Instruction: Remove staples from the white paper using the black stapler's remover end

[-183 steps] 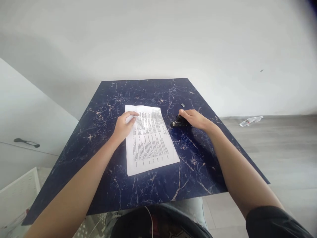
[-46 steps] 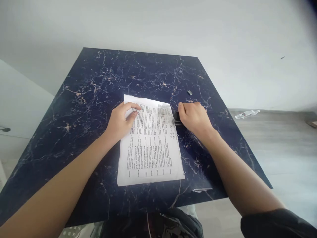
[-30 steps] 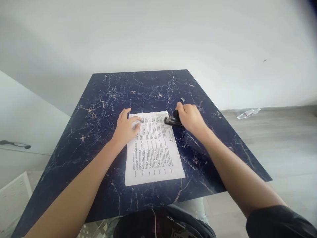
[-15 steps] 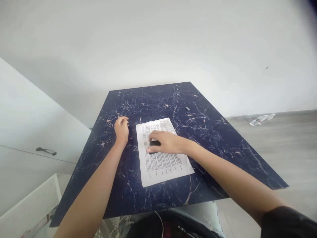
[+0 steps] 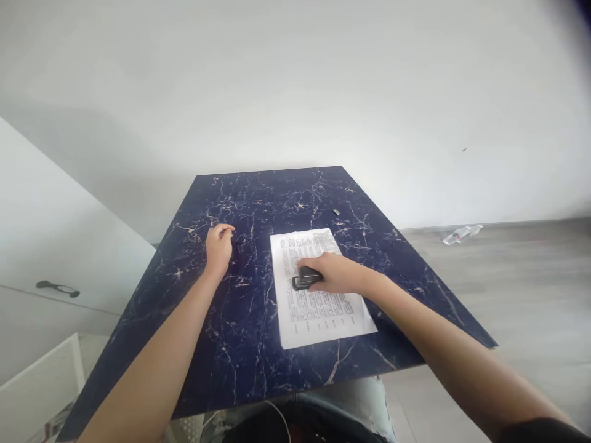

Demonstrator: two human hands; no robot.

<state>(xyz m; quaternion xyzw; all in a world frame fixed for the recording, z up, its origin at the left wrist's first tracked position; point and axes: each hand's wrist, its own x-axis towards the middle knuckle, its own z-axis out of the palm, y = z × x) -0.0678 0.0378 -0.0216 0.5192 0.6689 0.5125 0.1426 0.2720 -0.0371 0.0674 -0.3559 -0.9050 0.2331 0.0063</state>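
At the left edge of the frame, a white cabinet front carries a dark handle. To the right of it, left of the centre, the left hand is above the dark blue table, well apart from the paper; its fingers are curled inward, and I cannot tell if their tips meet. Just right of the centre, the printed paper lies flat on the table. Over its middle part is the black stapler, its front end pointing to the left; whether it touches the paper is not clear. The right hand is clamped around its rear part. Above this hand in the frame, a small dark piece lies on the table. Farther right, a crumpled transparent thing is on the floor.
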